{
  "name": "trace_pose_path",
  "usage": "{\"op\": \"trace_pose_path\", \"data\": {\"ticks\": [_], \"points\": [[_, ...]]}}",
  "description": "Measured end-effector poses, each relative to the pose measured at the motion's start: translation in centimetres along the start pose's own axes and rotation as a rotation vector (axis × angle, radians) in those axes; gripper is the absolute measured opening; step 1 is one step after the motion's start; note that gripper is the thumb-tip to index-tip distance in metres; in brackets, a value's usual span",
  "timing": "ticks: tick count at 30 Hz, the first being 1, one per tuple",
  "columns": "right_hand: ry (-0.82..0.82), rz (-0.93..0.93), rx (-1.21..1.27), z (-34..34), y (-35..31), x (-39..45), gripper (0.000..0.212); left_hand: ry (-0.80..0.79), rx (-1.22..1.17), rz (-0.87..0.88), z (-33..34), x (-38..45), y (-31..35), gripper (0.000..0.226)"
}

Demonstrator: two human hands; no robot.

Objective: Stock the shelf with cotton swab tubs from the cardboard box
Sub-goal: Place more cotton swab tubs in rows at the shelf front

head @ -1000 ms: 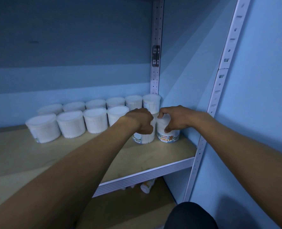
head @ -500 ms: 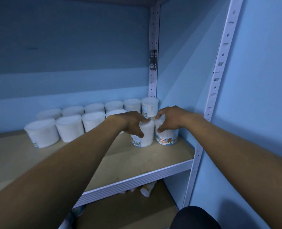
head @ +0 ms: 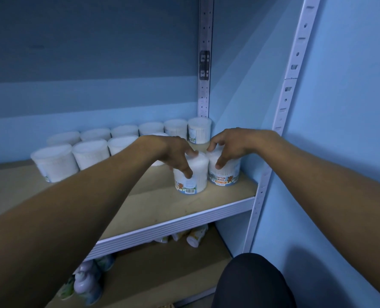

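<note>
Two cotton swab tubs stand side by side at the right end of the wooden shelf. My left hand grips the left tub from above, fingers down its side. My right hand rests on the right tub, which shows a "Cotton Buds" label, with fingertips on its lid and front. Behind them, two rows of several white tubs line the back of the shelf, with one tub in the back right corner. The cardboard box is out of view.
White slotted metal uprights frame the shelf on the right and at the back corner. Blue walls close in behind and to the right. Bottles and small packs lie on the lower shelf. My dark-clothed knee shows at the bottom.
Both hands stay on the two front tubs. My left hand's fingers have slid further down the side of its tub, and the view has shifted slightly closer.
</note>
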State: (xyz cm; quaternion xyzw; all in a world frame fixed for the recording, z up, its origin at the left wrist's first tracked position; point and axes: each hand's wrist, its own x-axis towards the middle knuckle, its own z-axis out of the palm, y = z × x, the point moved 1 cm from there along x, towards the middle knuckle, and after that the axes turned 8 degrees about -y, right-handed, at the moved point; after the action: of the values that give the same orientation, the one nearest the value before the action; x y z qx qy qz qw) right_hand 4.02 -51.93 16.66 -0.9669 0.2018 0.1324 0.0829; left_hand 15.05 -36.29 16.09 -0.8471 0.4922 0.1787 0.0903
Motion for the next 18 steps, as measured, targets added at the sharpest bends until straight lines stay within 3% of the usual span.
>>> {"op": "trace_pose_path", "data": {"ticks": [7,18], "points": [[-0.042,-0.015,-0.047,0.0,-0.6,-2.0,0.053,-0.03,-0.049,-0.004,0.2,-1.9,1.2,0.089],[-0.093,-0.067,-0.019,0.3,-0.3,-3.9,0.056,0.076,-0.069,-0.058,1.5,-2.9,2.0,0.089]]}}
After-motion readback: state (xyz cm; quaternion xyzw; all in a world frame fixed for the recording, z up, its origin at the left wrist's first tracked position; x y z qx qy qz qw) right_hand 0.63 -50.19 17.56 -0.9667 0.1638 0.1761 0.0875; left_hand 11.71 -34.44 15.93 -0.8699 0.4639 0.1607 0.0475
